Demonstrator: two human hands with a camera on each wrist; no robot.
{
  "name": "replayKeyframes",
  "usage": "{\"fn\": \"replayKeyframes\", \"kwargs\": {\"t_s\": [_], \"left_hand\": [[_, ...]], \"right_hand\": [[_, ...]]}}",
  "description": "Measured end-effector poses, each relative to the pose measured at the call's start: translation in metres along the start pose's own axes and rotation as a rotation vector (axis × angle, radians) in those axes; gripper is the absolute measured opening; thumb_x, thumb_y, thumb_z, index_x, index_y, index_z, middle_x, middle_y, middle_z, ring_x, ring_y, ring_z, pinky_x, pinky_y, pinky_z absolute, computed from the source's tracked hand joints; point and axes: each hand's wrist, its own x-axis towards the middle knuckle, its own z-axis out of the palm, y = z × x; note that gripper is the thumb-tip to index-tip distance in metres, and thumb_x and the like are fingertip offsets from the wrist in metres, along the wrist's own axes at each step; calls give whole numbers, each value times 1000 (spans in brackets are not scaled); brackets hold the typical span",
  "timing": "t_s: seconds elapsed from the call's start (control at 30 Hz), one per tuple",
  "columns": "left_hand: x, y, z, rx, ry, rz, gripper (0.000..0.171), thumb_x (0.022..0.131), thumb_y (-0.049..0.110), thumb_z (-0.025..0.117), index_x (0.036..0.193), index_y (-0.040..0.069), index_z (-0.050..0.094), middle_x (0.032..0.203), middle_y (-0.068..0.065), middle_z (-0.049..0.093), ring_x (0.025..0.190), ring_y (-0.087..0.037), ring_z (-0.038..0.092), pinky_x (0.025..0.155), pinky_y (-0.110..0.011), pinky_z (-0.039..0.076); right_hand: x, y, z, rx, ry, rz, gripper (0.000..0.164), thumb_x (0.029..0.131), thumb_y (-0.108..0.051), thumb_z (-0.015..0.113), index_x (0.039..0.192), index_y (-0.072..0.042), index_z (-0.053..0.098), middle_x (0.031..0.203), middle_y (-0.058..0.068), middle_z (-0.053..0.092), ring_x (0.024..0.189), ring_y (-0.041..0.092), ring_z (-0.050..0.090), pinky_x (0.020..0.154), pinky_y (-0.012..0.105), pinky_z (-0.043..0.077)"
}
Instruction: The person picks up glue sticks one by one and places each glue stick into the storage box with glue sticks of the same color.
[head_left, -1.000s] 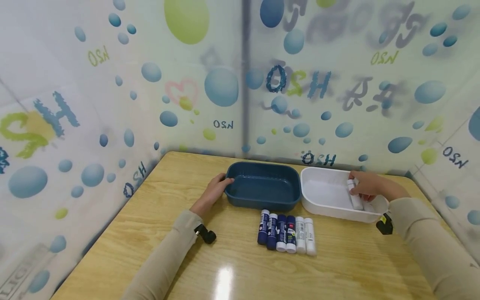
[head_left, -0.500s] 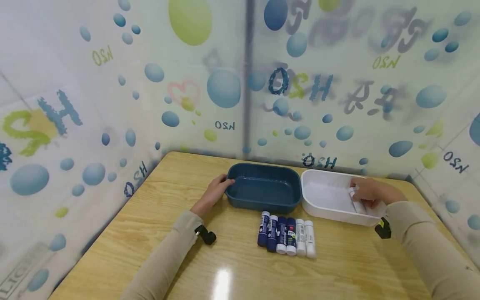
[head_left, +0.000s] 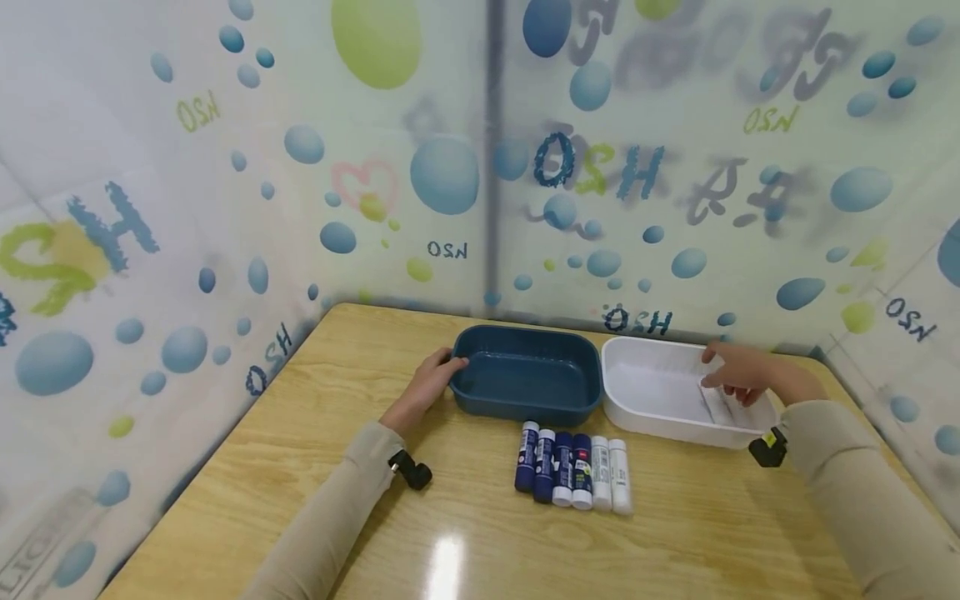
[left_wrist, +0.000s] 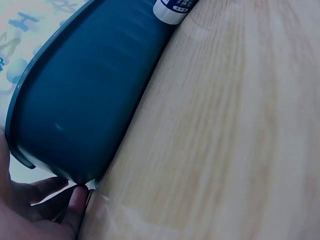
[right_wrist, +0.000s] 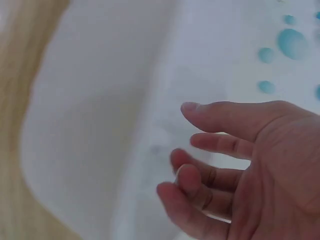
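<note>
– What does the right hand [head_left: 738, 375] have hold of?
– Nothing that I can see. It hangs over the right end of the white, round-cornered plastic-looking box [head_left: 651, 421], fingers loosely bent, thumb well apart from them; the right wrist view shows only air in the gap.
– And beneath it?
– A slim white cylindrical stick [head_left: 717, 408] lies on the box floor, under the thumb and fingers. Its long axis runs front to back, slightly slanted, across the box's short side. Whether a fingertip touches it, I can't tell.
– So the right hand is nearer?
– By far. The left hand [head_left: 427, 383] grips the far end of the dark blue, round-cornered plastic-looking tray [head_left: 525, 412], thumb over the rim, fingers outside.
– Any more sticks?
– Six capped blue-and-white cylindrical sticks [head_left: 573, 468] lie side by side on the wood-grain table [head_left: 690, 533], ends toward the person, between the two hands and well apart from both.
</note>
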Motion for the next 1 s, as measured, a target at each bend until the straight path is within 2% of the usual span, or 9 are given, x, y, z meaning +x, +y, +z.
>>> {"fn": "replayKeyframes", "kwargs": {"t_s": [0.1,0.2,0.43,0.6,0.8,1.0], "left_hand": [[0,0,1,-2,5,8,64,104,43,53,156,7,42,162,-17,42,151,-36,39,123,-55,34],[-1,0,0,-8,-3,9,65,104,43,53,156,8,42,162,-17,42,152,-36,39,124,-55,33],[-1,-1,-1,-24,-9,4,66,103,44,53,157,7,41,163,-16,41,153,-35,36,125,-54,31],[-2,-4,-1,-4,-11,-4,66,103,43,53,157,7,41,163,-17,41,152,-36,38,124,-55,33],[-1,-3,-2,-15,6,-19,67,102,46,54,157,10,41,163,-14,41,152,-34,38,124,-54,32],[1,-3,-2,-19,-3,-3,64,103,45,54,155,9,44,161,-15,44,151,-34,39,123,-53,34]], "right_hand": [[-14,-9,-8,-29,37,-40,67,101,-31,65,146,6,33,95,19,61,74,23,56,67,33,59],[-33,-24,-9,-58,87,-112,65,102,-34,64,146,4,36,91,15,62,69,20,55,64,33,56],[-63,-55,7,-20,138,-272,55,102,-34,64,141,-1,46,85,6,62,66,19,58,61,33,55],[-70,-68,28,18,140,-345,49,103,-30,64,139,0,49,85,7,65,65,18,60,61,32,55],[-73,-88,46,5,190,-432,45,102,-31,65,136,-4,54,86,5,66,65,16,62,60,30,54],[-75,-106,63,13,202,-481,42,101,-31,66,134,-5,56,86,4,67,67,18,63,62,28,54]]}}
